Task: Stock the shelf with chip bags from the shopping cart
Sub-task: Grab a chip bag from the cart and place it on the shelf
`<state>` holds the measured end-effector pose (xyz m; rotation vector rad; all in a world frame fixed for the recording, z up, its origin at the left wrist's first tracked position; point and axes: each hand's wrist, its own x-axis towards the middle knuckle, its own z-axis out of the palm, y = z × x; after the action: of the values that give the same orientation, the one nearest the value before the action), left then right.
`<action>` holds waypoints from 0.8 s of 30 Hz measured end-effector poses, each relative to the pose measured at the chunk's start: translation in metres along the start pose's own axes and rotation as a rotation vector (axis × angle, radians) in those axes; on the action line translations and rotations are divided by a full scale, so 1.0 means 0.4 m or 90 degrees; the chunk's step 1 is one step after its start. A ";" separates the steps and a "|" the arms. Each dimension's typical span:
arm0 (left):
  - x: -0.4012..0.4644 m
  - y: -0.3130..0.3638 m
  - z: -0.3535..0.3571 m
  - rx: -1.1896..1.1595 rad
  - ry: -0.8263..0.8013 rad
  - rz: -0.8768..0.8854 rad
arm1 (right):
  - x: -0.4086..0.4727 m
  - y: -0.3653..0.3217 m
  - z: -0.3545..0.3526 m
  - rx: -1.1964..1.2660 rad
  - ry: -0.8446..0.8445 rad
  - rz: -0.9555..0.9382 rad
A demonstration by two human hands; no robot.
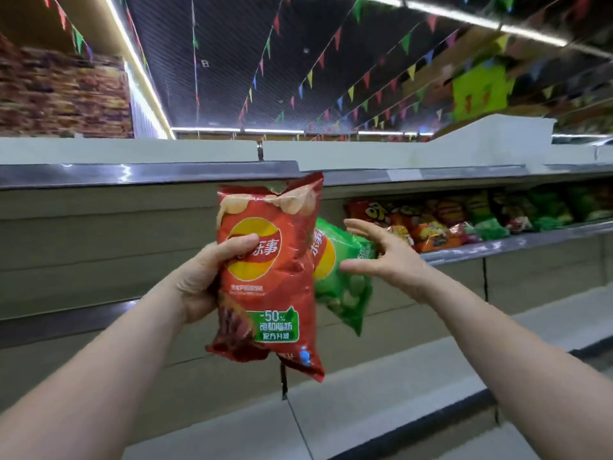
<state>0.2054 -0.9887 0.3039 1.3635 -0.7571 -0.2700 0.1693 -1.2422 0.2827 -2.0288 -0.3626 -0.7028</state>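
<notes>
Two hands up. Left hand (205,277): we clamp the red chip bag (268,277) upright, long axis vertical. Right hand (384,257): fingers spread, holding nothing, touching or just beside the green chip bag (345,287) behind. Stocked shelf (517,245) lies far right, nearer our right hand.

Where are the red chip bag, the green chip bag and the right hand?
red chip bag (272,287): head view, middle of its front.
green chip bag (348,287): head view, its lower front.
right hand (394,257): head view, back of the open hand.
</notes>
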 end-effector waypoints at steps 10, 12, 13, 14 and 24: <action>0.156 0.019 0.008 -0.028 0.001 0.019 | 0.093 0.059 -0.061 -0.129 0.030 0.084; 0.190 0.016 0.002 -0.040 0.047 0.034 | 0.130 0.119 -0.089 -0.056 0.102 0.156; 0.206 0.013 0.002 -0.032 0.058 0.030 | 0.152 0.148 -0.100 -0.040 0.128 0.185; 0.222 0.007 0.005 -0.016 0.058 0.024 | 0.177 0.174 -0.108 -0.043 0.144 0.209; 0.412 -0.094 0.122 0.050 0.084 -0.137 | 0.470 0.361 -0.117 -0.096 0.101 0.224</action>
<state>0.3060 -1.1317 0.3236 1.5246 -0.5159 -0.3193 0.3761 -1.3619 0.3177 -2.0884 0.1428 -0.6786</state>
